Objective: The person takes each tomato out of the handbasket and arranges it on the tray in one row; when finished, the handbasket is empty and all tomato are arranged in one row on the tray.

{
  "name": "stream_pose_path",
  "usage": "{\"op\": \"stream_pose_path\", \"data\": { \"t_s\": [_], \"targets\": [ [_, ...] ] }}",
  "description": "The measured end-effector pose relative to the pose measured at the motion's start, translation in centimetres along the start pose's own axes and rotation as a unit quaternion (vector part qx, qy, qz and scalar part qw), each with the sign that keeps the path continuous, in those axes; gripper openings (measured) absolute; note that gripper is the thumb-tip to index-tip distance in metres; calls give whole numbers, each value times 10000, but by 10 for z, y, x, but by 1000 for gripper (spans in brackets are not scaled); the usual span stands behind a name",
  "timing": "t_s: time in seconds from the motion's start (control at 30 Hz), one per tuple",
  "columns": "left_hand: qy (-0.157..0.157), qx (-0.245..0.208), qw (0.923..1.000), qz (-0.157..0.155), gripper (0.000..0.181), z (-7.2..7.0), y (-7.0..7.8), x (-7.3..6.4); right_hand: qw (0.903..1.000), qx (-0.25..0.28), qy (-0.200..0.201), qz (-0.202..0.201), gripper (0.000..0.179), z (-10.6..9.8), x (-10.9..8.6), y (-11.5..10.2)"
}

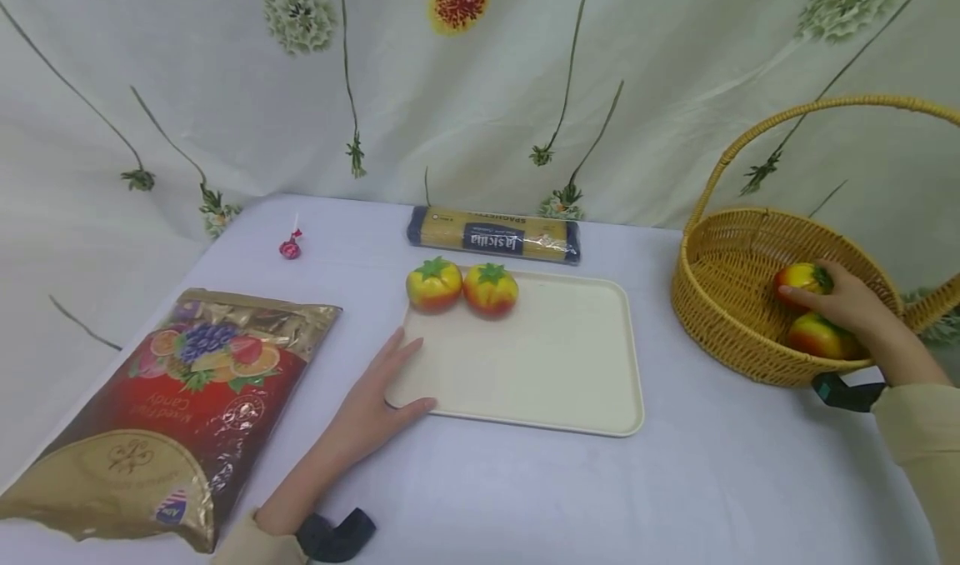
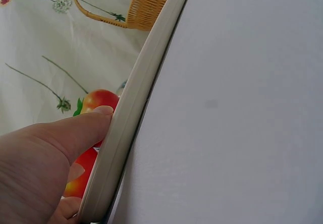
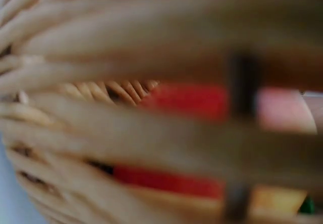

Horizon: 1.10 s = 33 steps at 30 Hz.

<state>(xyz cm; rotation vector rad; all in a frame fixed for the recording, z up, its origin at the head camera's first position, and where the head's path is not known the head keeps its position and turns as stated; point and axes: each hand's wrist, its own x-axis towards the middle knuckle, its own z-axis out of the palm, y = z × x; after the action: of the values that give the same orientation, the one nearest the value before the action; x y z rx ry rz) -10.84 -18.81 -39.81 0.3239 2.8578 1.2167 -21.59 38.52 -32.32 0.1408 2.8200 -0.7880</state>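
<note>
In the head view my left hand point(image 1: 375, 407) touches the near-left corner of a cream tray point(image 1: 555, 365), fingers and thumb extended. The left wrist view has the thumb point(image 2: 88, 130) against the tray's rim point(image 2: 133, 103). Two red-and-yellow tomatoes with green tops, a left one point(image 1: 433, 286) and a right one point(image 1: 491, 291), sit at the tray's far-left corner. Inside the wicker basket point(image 1: 720, 319) my right hand point(image 1: 851, 302) grips a tomato point(image 1: 798, 280). Another tomato point(image 1: 821, 337) lies just below that hand. Blurred wicker point(image 3: 126, 133) covers most of the right wrist view.
Behind the tray lies a spaghetti pack point(image 1: 495, 234). A large mixed fruit candy bag point(image 1: 180, 398) is at the left, with a lollipop point(image 1: 290, 247) beyond it. The basket's tall handle point(image 1: 817, 108) arches up at the right. A flowered cloth point(image 1: 480, 90) hangs behind the table.
</note>
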Motion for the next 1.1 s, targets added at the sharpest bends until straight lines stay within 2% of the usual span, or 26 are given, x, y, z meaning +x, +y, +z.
{"op": "stream_pose_path", "data": {
  "t_s": [0.37, 0.6, 0.73, 0.9, 1.0, 1.1],
  "targets": [
    [-11, -20, 10000, 10, 77, -1, 1, 0, 9993, -92, 365, -23, 85, 2, -2, -4],
    [-30, -78, 10000, -21, 77, -1, 1, -1, 9966, 373, 732, -10, 87, 3, -5, -4],
    [-36, -77, 10000, -26, 77, -1, 2, -1, 9939, 445, 1008, 49, 87, 3, -8, -6],
    [-18, -38, 10000, -25, 76, -1, 3, -1, 9902, 782, 1150, -106, 85, 2, -14, -15],
    [-12, -16, 10000, -22, 76, -1, 3, -1, 9878, 984, 1191, -201, 85, 0, -12, -16],
    [-16, 2, 10000, -29, 76, -1, 3, 0, 9861, 969, 1329, -256, 83, 0, -2, -7]
  ]
}}
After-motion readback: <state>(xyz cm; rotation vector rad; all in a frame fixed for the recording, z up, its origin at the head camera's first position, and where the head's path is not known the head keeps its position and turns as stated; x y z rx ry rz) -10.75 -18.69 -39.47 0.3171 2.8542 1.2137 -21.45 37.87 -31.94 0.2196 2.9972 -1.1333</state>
